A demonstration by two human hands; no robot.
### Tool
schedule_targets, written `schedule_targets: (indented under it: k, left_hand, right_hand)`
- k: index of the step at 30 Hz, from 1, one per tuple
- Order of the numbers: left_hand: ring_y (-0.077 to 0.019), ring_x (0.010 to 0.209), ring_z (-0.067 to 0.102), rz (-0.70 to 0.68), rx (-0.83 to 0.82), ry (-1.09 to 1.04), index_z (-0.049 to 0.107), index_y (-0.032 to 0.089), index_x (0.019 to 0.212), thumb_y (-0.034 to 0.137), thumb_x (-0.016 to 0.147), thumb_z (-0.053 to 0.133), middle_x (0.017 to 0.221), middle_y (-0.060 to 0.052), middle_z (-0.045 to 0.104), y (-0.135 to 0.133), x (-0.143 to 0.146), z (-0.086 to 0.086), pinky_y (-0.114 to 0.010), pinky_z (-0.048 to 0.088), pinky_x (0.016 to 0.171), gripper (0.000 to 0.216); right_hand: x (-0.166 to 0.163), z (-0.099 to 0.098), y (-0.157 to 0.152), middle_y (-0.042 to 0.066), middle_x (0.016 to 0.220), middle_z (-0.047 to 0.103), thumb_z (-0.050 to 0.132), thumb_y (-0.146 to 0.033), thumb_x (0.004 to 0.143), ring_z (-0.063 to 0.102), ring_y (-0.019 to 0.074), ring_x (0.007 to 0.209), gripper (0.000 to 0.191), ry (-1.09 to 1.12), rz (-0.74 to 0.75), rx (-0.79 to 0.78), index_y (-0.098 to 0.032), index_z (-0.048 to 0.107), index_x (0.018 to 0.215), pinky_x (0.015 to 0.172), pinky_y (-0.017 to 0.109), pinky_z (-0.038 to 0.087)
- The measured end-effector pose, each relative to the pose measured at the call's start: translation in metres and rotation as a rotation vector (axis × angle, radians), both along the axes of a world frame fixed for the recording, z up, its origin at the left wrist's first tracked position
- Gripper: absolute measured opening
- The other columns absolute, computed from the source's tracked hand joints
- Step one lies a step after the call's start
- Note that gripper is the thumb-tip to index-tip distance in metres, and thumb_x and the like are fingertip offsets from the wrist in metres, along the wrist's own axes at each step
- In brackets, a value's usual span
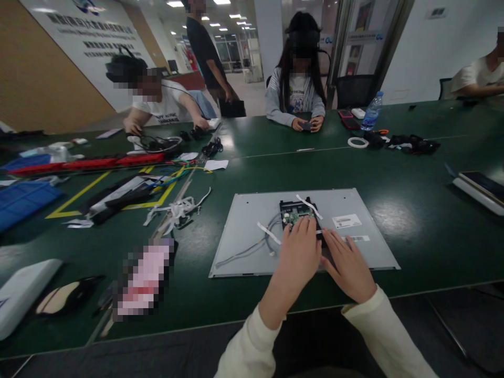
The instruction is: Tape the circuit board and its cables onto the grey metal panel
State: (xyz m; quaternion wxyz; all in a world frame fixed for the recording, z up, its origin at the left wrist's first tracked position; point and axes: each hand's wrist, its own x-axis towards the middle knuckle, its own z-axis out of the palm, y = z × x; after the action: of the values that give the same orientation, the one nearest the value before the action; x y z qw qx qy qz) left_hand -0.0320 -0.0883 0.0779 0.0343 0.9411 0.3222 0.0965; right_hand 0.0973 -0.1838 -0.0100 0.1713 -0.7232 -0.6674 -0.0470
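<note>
A grey metal panel lies flat on the green table in front of me. Near its middle sits a black part with a small green circuit board, with grey cables and white tape strips running off to the left. My left hand lies flat on the near edge of the circuit board, fingers stretched out and together. My right hand rests flat on the panel just right of it, fingers extended toward the black part. Neither hand holds anything.
Left of the panel lie loose white strips, black and red bars and yellow floor-tape lines. A water bottle, tape roll and black gear stand at the far right. Several people sit or stand across the table.
</note>
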Motion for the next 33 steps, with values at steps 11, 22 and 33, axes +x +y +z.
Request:
schedule_targets:
  k: [11, 22, 33]
  left_hand:
    - [-0.0279, 0.133, 0.038, 0.067, 0.057, -0.033, 0.042, 0.011, 0.134, 0.040, 0.095, 0.036, 0.142, -0.016, 0.044, 0.073, 0.036, -0.044, -0.046, 0.033, 0.106, 0.049]
    - [-0.0274, 0.133, 0.039, 0.088, 0.083, -0.024, 0.044, 0.010, 0.135, 0.047, 0.098, 0.024, 0.143, -0.016, 0.044, 0.077, 0.029, -0.051, -0.043, 0.034, 0.105, 0.056]
    - [-0.0269, 0.133, 0.040, 0.144, 0.102, -0.049, 0.043, 0.009, 0.137, 0.047, 0.098, 0.024, 0.144, -0.016, 0.043, 0.073, 0.025, -0.057, -0.042, 0.036, 0.104, 0.058]
  right_hand:
    - [0.000, 0.002, 0.003, 0.011, 0.152, 0.030, 0.031, -0.047, 0.096, 0.026, 0.0244, 0.141, 0.067, -0.019, 0.018, -0.045, -0.017, 0.010, 0.153, 0.111, 0.051, 0.023]
    - [0.013, 0.006, 0.013, 0.010, 0.154, 0.025, 0.030, -0.046, 0.097, 0.020, 0.0226, 0.143, 0.069, -0.044, 0.105, -0.111, -0.016, 0.003, 0.153, 0.114, 0.051, 0.019]
    - [0.021, 0.009, 0.015, 0.010, 0.154, 0.025, 0.030, -0.046, 0.097, 0.018, 0.0236, 0.143, 0.068, -0.044, 0.182, -0.133, -0.013, 0.008, 0.152, 0.114, 0.051, 0.018]
